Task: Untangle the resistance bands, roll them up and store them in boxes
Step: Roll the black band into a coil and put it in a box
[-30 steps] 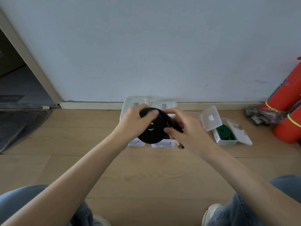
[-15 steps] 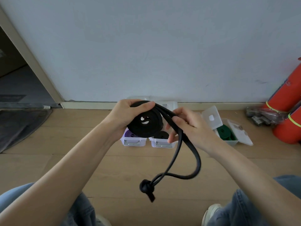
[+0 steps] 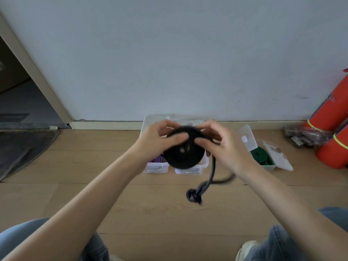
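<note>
A black resistance band (image 3: 185, 156) is wound into a flat coil held in the air between my hands. My left hand (image 3: 160, 141) grips the coil's left side, thumb across its face. My right hand (image 3: 224, 146) holds the right side, thumb on the face. A loose tail hangs down from under the right hand and ends in a knot (image 3: 194, 195). Behind the coil stand two clear boxes: the left one (image 3: 155, 167) holds a purple band (image 3: 158, 159), the right one (image 3: 195, 169) is mostly hidden. A third open box (image 3: 269, 166) at right holds a green band (image 3: 260, 157).
Wooden floor runs to a white wall with a skirting board (image 3: 105, 125). Orange cylinders (image 3: 333, 129) and a plastic bag of metal parts (image 3: 301, 137) lie at far right. A dark mat (image 3: 22, 147) and a doorway are at left. My knees in jeans frame the bottom.
The coil has grown as more of the band was wound on. The hanging tail is shorter and its knot has risen and swung right. My right hand moved onto the coil.
</note>
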### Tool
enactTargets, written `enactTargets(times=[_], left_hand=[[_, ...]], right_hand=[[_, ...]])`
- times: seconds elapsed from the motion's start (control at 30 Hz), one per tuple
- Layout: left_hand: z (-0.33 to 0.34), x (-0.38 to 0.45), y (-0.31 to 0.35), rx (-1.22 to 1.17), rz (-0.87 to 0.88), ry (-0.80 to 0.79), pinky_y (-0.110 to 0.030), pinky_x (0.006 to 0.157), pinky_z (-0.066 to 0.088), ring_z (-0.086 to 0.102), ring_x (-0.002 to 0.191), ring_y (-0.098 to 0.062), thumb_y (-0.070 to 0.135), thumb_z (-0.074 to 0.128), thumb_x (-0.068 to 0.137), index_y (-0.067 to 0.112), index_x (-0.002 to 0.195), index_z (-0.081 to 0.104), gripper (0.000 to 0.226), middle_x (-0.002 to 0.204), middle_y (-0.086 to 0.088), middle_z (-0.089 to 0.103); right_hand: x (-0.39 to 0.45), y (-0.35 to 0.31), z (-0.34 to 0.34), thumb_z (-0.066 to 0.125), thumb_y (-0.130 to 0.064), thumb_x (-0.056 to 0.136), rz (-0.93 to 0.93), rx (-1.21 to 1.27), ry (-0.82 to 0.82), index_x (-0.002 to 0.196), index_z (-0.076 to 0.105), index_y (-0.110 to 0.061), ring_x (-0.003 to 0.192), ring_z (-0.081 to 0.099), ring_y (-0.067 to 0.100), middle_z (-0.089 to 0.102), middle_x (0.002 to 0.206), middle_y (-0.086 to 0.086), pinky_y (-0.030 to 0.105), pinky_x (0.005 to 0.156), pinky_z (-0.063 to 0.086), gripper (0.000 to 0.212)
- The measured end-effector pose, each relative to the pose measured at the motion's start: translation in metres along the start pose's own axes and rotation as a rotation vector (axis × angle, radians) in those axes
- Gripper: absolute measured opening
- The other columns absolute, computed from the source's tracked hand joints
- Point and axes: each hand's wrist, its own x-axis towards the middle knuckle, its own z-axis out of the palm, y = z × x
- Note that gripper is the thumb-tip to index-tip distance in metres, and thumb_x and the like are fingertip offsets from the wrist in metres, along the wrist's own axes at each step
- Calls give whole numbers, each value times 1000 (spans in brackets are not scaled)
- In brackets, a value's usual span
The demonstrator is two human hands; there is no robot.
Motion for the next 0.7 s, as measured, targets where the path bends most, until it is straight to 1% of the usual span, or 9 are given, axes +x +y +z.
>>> enactTargets(times=[0.03, 0.1, 0.23, 0.3, 0.37, 0.43, 0.53, 0.6, 0.7], left_hand=[[1, -1, -1, 139, 40, -53, -9, 65, 48, 62, 68, 4, 28, 69, 81, 28, 91, 63, 11, 81, 13, 71], [7, -2, -2, 272, 109, -40, -6, 59, 43, 57, 58, 6, 29, 69, 81, 26, 86, 65, 7, 72, 13, 67], [8, -2, 0, 172, 105, 37, -7, 51, 41, 54, 46, 5, 27, 70, 81, 26, 74, 69, 7, 50, 16, 62], [3, -1, 2, 146, 75, 41, -8, 48, 40, 51, 42, 4, 28, 70, 81, 25, 71, 69, 10, 47, 15, 60], [-1, -1, 2, 156, 75, 65, -9, 49, 40, 52, 44, 3, 30, 71, 79, 24, 70, 69, 12, 50, 14, 61], [-6, 1, 4, 169, 78, 81, -8, 51, 41, 55, 49, 4, 31, 72, 78, 27, 67, 68, 12, 53, 15, 63], [-12, 2, 7, 230, 88, 59, -7, 54, 43, 57, 54, 5, 30, 72, 78, 29, 68, 69, 10, 57, 16, 64], [-14, 3, 8, 251, 91, 37, -7, 55, 44, 58, 56, 3, 29, 72, 78, 26, 71, 70, 7, 59, 15, 66], [-15, 1, 11, 241, 57, -28, -8, 49, 43, 58, 56, -2, 27, 73, 77, 24, 73, 72, 6, 59, 11, 66]], right_hand=[[-1, 0, 1, 68, -12, 83, -10, -21, -40, 92, 61, -31, 63, 61, -4, 69, 80, -7, 12, 60, 47, 21], [-3, 2, 6, 72, -14, 80, 10, -14, -71, 90, 62, -31, 68, 66, -1, 72, 80, -6, 13, 61, 49, 22], [-3, 7, 3, 79, -25, 71, 118, 46, -18, 80, 63, -21, 76, 69, 6, 72, 78, -4, 18, 69, 52, 18], [-2, 7, -1, 76, -27, 73, 174, 70, -32, 76, 66, -21, 79, 68, 11, 71, 82, -2, 23, 74, 51, 12], [-3, 6, -5, 70, -27, 80, 218, 106, -69, 78, 70, -20, 81, 67, 14, 70, 88, 2, 26, 76, 50, 7], [-5, 6, -5, 62, -23, 87, 263, 146, -125, 79, 71, -20, 76, 65, 14, 71, 82, 2, 26, 73, 48, 12], [-10, 5, 0, 53, -13, 94, 322, 141, -211, 89, 57, -6, 81, 66, 26, 71, 87, 11, 37, 79, 52, 9], [-12, 4, 4, 44, -6, 96, 326, 253, -186, 92, 43, -3, 73, 68, 33, 71, 81, 16, 37, 66, 57, 5], [-15, 6, 7, 41, -6, 97, 251, 202, -44, 91, 39, -10, 52, 65, 26, 69, 69, 10, 30, 48, 52, 7]])
